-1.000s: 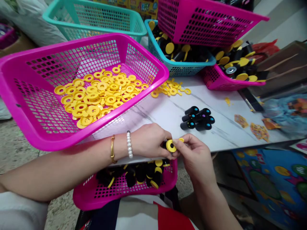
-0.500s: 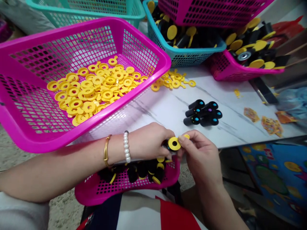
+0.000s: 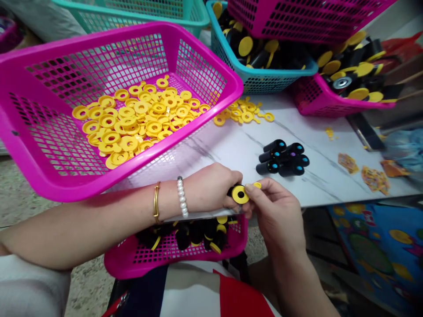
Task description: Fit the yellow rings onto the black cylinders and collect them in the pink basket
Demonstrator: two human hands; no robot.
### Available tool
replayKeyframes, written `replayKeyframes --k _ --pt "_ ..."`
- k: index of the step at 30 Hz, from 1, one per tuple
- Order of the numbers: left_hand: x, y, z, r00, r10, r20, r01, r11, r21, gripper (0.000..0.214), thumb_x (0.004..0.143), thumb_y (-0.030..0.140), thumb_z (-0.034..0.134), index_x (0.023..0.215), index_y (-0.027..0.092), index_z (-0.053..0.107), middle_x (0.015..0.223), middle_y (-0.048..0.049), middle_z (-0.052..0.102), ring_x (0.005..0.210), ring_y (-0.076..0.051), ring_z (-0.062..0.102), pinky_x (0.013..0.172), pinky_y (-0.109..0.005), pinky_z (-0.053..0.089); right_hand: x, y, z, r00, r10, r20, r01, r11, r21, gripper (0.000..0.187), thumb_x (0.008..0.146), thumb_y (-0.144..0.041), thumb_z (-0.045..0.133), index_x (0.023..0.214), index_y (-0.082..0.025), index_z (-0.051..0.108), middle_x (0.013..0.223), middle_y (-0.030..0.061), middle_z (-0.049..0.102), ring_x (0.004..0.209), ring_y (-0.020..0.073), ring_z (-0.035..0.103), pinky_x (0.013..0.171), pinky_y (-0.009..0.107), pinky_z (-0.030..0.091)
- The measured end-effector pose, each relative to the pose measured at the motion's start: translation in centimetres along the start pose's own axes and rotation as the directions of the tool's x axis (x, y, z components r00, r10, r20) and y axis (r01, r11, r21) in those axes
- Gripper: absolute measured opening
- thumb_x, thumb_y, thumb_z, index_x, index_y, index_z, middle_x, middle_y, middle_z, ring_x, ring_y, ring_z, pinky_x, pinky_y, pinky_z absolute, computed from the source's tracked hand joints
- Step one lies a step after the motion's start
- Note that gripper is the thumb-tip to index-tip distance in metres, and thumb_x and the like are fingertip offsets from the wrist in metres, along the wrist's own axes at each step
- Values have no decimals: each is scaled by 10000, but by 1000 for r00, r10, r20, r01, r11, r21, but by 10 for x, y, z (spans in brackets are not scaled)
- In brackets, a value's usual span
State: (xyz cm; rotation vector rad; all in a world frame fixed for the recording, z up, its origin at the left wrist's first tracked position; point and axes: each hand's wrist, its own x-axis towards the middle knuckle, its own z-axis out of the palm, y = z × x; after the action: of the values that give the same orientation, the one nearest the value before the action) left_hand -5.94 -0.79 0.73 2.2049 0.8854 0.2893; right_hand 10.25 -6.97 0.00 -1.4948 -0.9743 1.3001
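Note:
My left hand (image 3: 209, 188), with a pearl bracelet and a gold bangle at the wrist, is closed round a black tube (image 3: 231, 191) at the table's front edge. My right hand (image 3: 276, 211) pinches a yellow ring (image 3: 240, 194) against the end of that tube. A small pile of black tubes (image 3: 283, 158) with coloured ends lies on the white table just beyond my hands. A large pink basket (image 3: 49, 176) of yellow rings (image 3: 139, 119) sits to the left.
A smaller pink basket (image 3: 172, 259) with finished black and yellow pieces rests on my lap under the table edge. Loose yellow rings (image 3: 243, 113) lie on the table. Teal (image 3: 264, 81) and pink (image 3: 317, 103) baskets of assembled pieces stand at the back. Coloured scraps (image 3: 373, 178) lie right.
My hands stay together at the table edge with the tube and ring. The view has shifted slightly, and the ring sits more squarely on the tube's end.

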Motion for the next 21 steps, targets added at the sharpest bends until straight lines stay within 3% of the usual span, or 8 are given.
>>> replayKeyframes --k 6,15,19,21 --pt "0 0 1 1000 0 -24 1 1000 11 261 769 395 677 810 153 589 663 -21 616 610 -159 573 521 -237 323 -2 1 2 998 -21 -55 21 1000 10 209 760 -312 751 727 -191 584 568 -16 635 455 120 597 461 213 527" --pt "-2 1 2 1000 -2 -26 3 1000 3 230 748 347 689 820 161 576 678 -12 616 612 -145 565 518 -224 323 -1 1 5 998 -43 -37 41 998 -40 255 753 -376 746 760 -194 568 565 -27 626 445 128 597 429 217 524" --pt "-6 3 -13 997 35 73 -31 998 -60 299 745 397 682 875 138 608 715 -27 634 618 -134 565 526 -219 342 -2 0 6 997 -48 -54 45 997 -64 259 763 -383 737 751 -195 559 577 -28 624 440 116 585 420 201 510" --pt "-7 3 -20 989 9 150 14 988 -154 337 822 446 593 951 136 626 696 -19 639 578 -117 565 522 -212 349 -2 1 6 996 -55 -66 50 996 -73 259 760 -378 741 752 -196 556 599 -24 631 452 116 587 422 197 505"
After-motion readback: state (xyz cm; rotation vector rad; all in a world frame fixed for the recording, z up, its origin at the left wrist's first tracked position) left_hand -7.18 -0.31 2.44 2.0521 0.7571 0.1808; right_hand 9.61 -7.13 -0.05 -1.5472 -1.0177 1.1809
